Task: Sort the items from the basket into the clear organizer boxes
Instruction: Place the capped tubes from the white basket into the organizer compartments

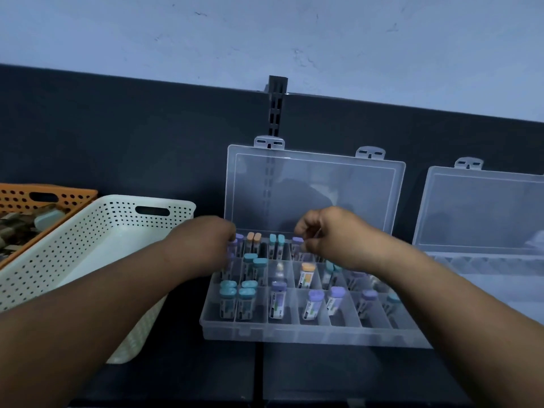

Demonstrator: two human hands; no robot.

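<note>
Head view, from my left: an orange basket (17, 198), then a white basket (97, 231) just beside the open clear organizer box (294, 334). My left hand (206, 242) curls over purple-capped vials (240, 238) in its back-left compartment; I cannot tell whether it grips. My right hand (323, 234) pinches a single purple vial (298, 240) in the back row. A second organizer box (485, 207) stands open at the right.
</note>
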